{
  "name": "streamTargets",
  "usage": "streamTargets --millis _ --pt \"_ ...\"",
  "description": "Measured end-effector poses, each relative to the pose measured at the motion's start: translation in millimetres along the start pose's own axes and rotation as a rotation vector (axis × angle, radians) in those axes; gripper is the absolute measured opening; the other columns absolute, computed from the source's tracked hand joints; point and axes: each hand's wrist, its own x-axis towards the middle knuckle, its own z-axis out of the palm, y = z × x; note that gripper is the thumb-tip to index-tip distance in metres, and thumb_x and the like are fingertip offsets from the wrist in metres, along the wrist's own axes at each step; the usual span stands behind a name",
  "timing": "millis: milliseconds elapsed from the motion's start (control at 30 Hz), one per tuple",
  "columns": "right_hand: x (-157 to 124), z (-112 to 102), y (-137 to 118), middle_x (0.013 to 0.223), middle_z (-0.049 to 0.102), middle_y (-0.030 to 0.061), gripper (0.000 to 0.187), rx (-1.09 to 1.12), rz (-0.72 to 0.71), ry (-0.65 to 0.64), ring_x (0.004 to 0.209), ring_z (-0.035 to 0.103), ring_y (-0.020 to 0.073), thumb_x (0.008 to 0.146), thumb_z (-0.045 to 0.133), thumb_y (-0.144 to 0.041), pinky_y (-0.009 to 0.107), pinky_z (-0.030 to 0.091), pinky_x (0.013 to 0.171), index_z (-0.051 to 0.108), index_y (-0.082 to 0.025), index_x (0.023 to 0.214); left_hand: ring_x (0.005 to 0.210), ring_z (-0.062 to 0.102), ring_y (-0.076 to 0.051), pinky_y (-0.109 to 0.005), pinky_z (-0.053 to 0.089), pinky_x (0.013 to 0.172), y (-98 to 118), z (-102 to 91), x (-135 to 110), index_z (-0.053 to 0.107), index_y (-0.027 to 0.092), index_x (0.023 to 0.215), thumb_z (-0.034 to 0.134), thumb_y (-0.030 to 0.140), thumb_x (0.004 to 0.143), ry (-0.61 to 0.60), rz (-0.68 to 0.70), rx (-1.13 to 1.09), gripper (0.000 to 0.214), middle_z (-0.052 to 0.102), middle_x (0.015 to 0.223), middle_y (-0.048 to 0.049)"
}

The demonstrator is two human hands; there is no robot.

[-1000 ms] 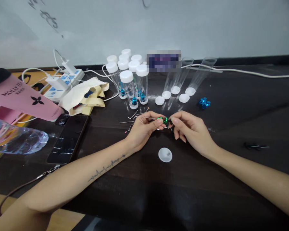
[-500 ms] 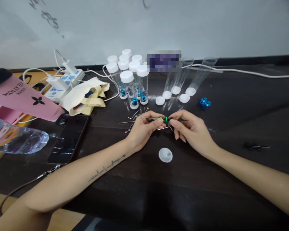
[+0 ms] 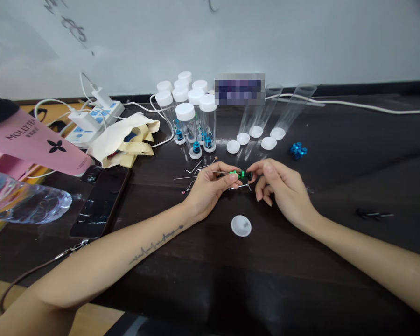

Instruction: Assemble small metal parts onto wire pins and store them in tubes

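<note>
Mid-view, the left hand (image 3: 208, 186) pinches a green piece (image 3: 242, 174); the right hand (image 3: 290, 190), at its three o'clock, is loosely spread, perhaps brushing the black end (image 3: 249, 176). A whitish disc (image 3: 238, 227) lies at six o'clock, blue parts (image 3: 298, 150) at two.

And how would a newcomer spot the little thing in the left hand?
Over the dark table, find where the left hand and right hand come close. The left hand pinches a small green-and-black piece, its black end towards the right hand. Its bright green sets it apart from the pale disc and loose blue parts nearby.
</note>
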Motion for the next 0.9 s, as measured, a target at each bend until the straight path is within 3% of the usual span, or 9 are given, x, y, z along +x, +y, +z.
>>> streamTargets --millis 100,900 --pt "0.1 -0.5 1.0 0.076 0.058 0.0021 0.037 -0.005 -0.007 -0.006 0.047 0.054 0.0066 0.098 0.045 -0.049 0.017 0.036 0.035 0.063 -0.018 0.089 0.068 0.063 -0.007 -0.021 0.050 0.073 0.0 0.3 -0.1 0.071 0.015 0.079 0.078 0.018 0.072 0.001 -0.006 0.001 0.010 0.069 0.079 0.0002" --pt "0.4 -1.4 0.4 0.081 0.058 0.0039 0.044 0.052 0.015 -0.010 0.049 0.054 0.0082 0.098 0.041 -0.054 0.019 0.037 0.036 0.065 -0.017 0.097 0.068 0.063 -0.007 -0.021 0.051 0.073 -0.2 0.8 -0.7 0.071 0.015 0.079 0.079 0.019 0.072 0.010 -0.003 0.004 0.012 0.070 0.080 -0.0002"
